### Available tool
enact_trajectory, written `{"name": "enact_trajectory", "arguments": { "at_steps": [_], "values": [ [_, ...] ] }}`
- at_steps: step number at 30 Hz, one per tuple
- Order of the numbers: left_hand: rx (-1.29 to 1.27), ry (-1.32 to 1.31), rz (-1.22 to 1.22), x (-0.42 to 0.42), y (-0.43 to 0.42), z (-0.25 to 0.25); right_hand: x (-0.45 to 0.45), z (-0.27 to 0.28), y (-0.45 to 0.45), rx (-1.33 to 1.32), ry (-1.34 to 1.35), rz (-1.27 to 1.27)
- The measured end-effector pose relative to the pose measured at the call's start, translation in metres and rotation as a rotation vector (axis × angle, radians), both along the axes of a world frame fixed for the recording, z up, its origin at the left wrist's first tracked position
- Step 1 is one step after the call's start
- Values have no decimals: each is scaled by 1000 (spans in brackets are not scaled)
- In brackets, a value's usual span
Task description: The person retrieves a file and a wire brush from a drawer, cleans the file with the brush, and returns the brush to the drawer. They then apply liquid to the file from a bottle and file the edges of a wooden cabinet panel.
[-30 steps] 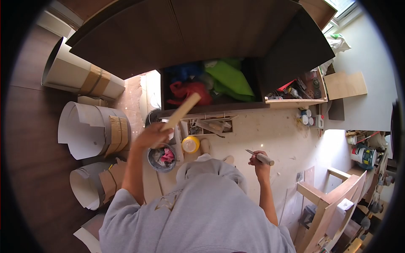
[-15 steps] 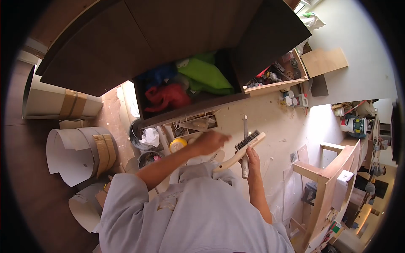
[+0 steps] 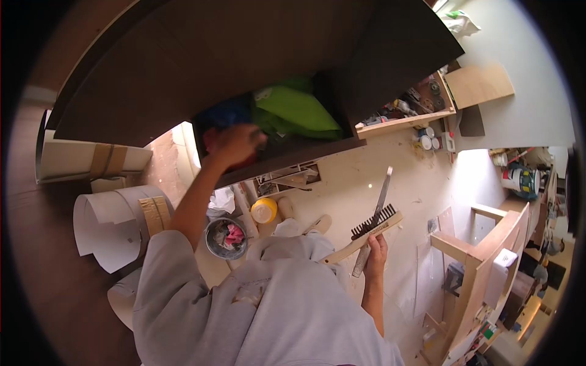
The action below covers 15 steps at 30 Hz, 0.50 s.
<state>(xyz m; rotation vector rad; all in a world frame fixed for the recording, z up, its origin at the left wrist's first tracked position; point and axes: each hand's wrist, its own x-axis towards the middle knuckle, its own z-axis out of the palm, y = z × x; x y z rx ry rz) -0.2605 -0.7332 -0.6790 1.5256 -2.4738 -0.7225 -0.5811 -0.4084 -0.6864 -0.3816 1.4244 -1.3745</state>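
Note:
My right hand (image 3: 377, 257) is closed around a wire brush (image 3: 395, 221) with a pale wooden handle and dark bristles. A long flat metal tool (image 3: 383, 190), with a worn greyish handle, crosses the brush in the same grip. My left hand (image 3: 235, 145), blurred, reaches into a dark open compartment (image 3: 287, 157). Red cloth (image 3: 211, 139) lies there, partly hidden behind the hand; whether the fingers hold it I cannot make out. Beside it in the compartment are a bright green cloth or bag (image 3: 296, 113) and a blue one (image 3: 227, 114).
Below the compartment stand a bucket (image 3: 210, 245) with pink and white scraps and a yellow-lidded container (image 3: 264, 211). Rolled sheets (image 3: 107, 226) are on the left. A wooden tool box (image 3: 403, 122) lies beyond, and a wooden frame (image 3: 470, 256) stands at right.
My left hand has moved from near the brush up and left into the compartment, over the red cloth. My right hand, still gripping both tools, sits slightly lower and further right.

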Motion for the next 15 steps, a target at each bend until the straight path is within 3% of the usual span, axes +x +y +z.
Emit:
{"name": "enact_trajectory", "arguments": {
  "at_steps": [2, 3, 5, 8, 11, 15],
  "values": [
    [800, 339, -121, -37, 40, 54, 9, 14, -37, -80, 44, 76],
    [721, 367, -313, -48, 65, 40, 14, 8, -57, -105, 52, 111],
    [942, 597, -135, -67, 125, 41, 40, 26, -110, -155, 86, 197],
    [977, 817, 126, -73, 164, 45, 76, 24, -160, -170, 148, 347],
    [621, 707, 362, -56, 171, 39, 103, 7, -178, -149, 275, 502],
    [493, 525, 494, -14, 160, 37, 92, 3, -165, -136, 254, 580]
  ]
}}
